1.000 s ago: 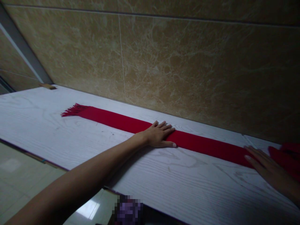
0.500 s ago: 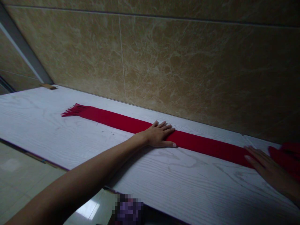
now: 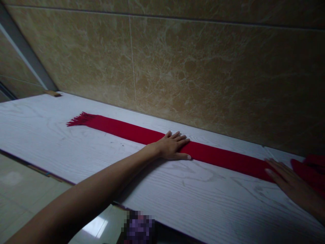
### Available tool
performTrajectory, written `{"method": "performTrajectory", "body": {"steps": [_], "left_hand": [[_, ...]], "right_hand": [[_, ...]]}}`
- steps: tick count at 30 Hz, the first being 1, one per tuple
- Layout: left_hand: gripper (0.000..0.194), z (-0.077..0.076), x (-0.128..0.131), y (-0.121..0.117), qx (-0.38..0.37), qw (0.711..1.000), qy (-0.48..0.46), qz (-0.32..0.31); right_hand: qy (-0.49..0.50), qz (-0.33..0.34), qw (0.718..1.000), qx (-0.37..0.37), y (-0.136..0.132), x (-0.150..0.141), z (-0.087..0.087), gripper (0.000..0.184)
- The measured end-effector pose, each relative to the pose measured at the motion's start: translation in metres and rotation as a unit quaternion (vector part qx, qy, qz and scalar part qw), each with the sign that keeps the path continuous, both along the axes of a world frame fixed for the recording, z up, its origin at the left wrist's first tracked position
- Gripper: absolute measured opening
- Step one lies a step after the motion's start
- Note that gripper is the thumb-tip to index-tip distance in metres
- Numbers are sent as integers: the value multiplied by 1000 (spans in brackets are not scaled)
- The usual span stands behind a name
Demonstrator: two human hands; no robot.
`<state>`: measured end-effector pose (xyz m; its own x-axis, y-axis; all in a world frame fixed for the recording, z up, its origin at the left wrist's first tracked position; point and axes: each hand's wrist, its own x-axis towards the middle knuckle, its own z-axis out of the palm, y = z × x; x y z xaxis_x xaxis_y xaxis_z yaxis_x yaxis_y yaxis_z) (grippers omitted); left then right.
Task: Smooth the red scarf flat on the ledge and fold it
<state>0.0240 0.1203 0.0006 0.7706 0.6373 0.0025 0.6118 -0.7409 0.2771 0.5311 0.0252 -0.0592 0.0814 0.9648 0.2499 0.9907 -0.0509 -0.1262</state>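
A red fringed scarf (image 3: 124, 129) lies in a long, narrow strip across a white wood-grain tabletop (image 3: 177, 193). Its tasselled end points left, and at the far right more red cloth (image 3: 308, 173) lies bunched in shadow. My left hand (image 3: 171, 146) rests palm down across the middle of the strip, fingers spread, with the thumb over its near edge. On the right end of the flat stretch lies my right hand (image 3: 286, 178), its fingers stretched out. Neither hand grips the cloth.
A brown marbled tile wall (image 3: 193, 67) runs along the table's back edge. A small wooden block (image 3: 52, 93) sits at the far left corner. Pale floor tiles (image 3: 22, 189) show below the front edge, beside a pixelated purple patch (image 3: 139, 227).
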Motion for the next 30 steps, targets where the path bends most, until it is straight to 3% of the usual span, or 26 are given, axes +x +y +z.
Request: {"method": "performTrajectory", "body": {"steps": [5,11,23,27,30], "left_hand": [[95,-3,0,1,3,1000,-3,-2],[95,-3,0,1,2,1000,3,2],[96,-1,0,0,-6,1000,1,3],[94,-1,0,1,-2,1000,-1,4],[94,-3,0,2,1,1000,-6,-1]], "right_hand": [[60,-26,997,-36,-1,0,1,80],[51,-7,998,-42,-1,2,0,75],[66,-41,996,-34,1,-6,4,78],[58,-16,997,-41,0,-2,3,67],[59,-16,998,-33,0,-3,3,70]]}}
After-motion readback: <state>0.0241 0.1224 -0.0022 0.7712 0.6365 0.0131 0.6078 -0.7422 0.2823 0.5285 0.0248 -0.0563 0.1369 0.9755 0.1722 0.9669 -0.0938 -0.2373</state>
